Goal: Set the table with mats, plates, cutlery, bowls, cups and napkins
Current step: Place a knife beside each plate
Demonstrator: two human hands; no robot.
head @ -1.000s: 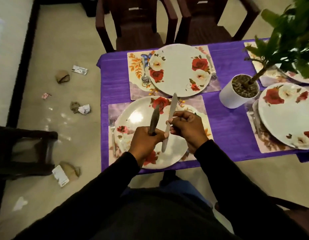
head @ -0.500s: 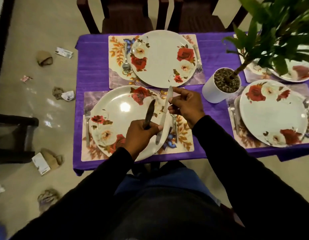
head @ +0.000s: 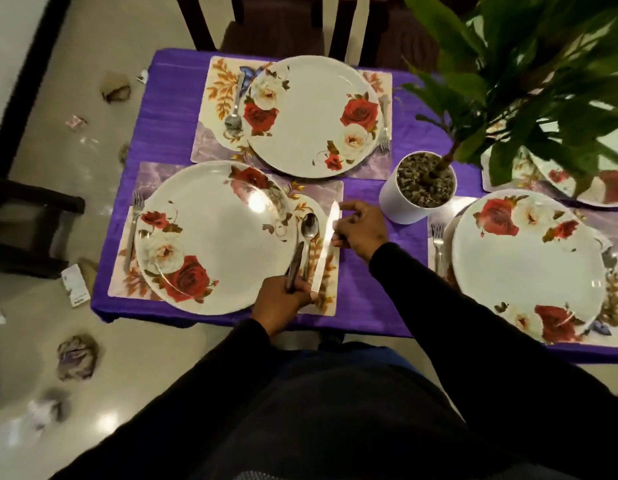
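A rose-patterned plate (head: 214, 237) sits on a floral mat (head: 330, 192) at the near left of the purple table (head: 169, 109). A fork (head: 132, 233) lies left of this plate and a spoon (head: 309, 226) lies to its right. Just right of the spoon a silver knife (head: 323, 258) lies along the mat. My right hand (head: 361, 232) pinches its blade end, index finger lifted. My left hand (head: 283, 301) grips a dark utensil (head: 295, 266) over the spoon's handle, and its fingers touch the knife's near end.
A second plate (head: 311, 112) with a spoon (head: 234, 105) sits on the far mat, and a third plate (head: 529, 265) with a fork (head: 437, 237) at the right. A white plant pot (head: 401, 206) stands between them, leaves overhanging. Chairs stand behind; litter (head: 75, 356) is scattered on the floor.
My right hand has brought the silver knife down from above the plate onto the mat right of the spoon. My left hand has dropped toward the plate's near right edge with the dark utensil.
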